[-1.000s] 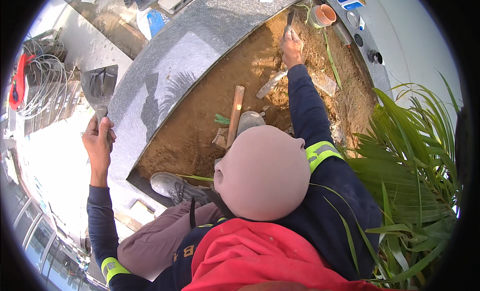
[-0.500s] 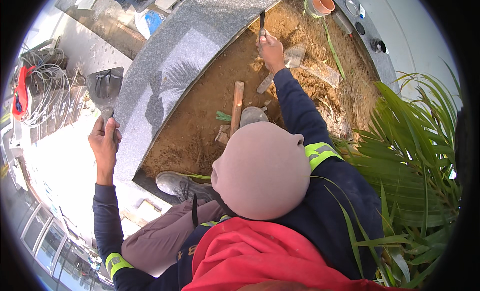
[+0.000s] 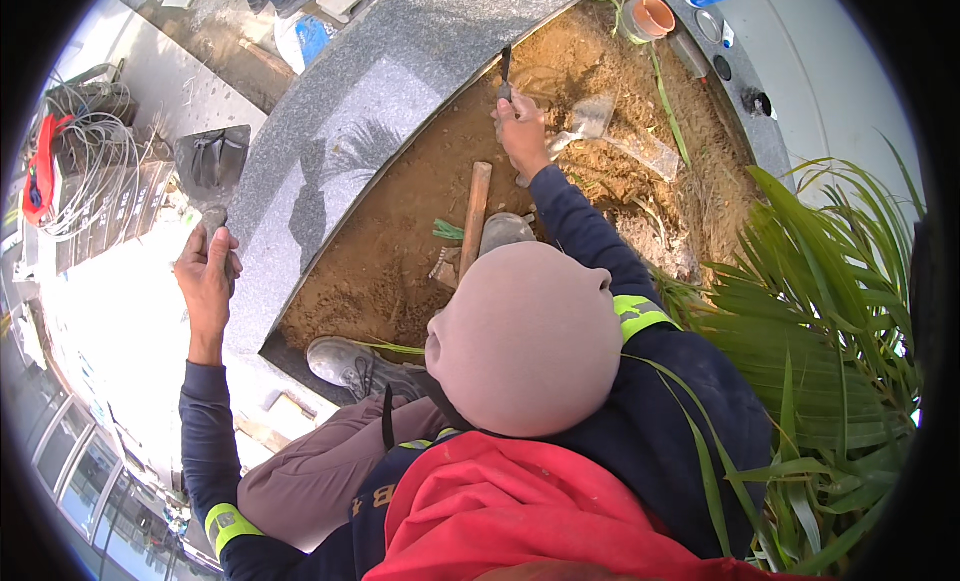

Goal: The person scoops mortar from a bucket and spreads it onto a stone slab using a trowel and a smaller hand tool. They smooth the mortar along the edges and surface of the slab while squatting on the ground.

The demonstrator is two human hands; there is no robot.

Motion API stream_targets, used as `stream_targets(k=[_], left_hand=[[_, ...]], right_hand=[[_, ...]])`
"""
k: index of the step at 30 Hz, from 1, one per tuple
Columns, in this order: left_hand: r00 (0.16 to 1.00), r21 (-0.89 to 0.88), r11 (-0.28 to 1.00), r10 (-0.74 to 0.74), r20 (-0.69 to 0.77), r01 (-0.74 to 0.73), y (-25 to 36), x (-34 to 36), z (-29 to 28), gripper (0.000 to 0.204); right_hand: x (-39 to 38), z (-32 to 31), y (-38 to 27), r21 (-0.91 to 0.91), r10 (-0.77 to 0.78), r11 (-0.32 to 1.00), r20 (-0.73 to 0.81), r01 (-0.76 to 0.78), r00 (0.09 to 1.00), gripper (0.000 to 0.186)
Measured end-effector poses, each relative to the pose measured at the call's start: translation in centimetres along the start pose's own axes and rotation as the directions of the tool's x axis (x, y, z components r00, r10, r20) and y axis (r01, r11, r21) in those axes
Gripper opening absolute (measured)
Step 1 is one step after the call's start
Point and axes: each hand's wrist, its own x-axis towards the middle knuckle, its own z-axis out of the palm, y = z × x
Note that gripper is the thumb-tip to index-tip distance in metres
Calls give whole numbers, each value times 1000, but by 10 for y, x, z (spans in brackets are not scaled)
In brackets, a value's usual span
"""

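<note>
My left hand [image 3: 207,271] is closed around the handle of a trowel with a broad, dark blade [image 3: 212,163]. Dark grey ridges show on that blade, beside the outer side of the curved granite curb [image 3: 400,76]. In my right hand [image 3: 521,131] is a slim tool with a narrow dark blade [image 3: 506,63], its fingers wrapped round the grip. Its tip points away from me, at the curb's inner edge where stone meets soil. Whether the tip touches the stone I cannot tell.
Brown soil [image 3: 390,211] fills the planter, with a wooden handle [image 3: 475,216] lying on it. Clear plastic pieces [image 3: 592,116] lie beyond my right wrist. An orange pot [image 3: 652,17] stands far right, palm fronds [image 3: 820,311] at right. Coiled wire [image 3: 100,171] lies at left.
My right hand has drawn nearer and slightly left along the curb's inner edge, with the narrow tool still in it. The left hand and broad trowel have barely shifted.
</note>
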Motion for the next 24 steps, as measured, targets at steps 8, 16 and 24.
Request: stream_targets(k=[8, 16, 24], left_hand=[[999, -23, 999, 31, 21, -31, -3, 2, 3, 28], [998, -5, 999, 49, 24, -49, -3, 0, 0, 32], [998, -1, 998, 59, -22, -59, 1, -1, -3, 32]], right_hand=[[-3, 22, 11, -55, -95, 994, -85, 91, 992, 38], [-27, 40, -13, -137, -92, 987, -51, 85, 994, 28], [-52, 42, -14, 81, 99, 992, -52, -95, 994, 34]])
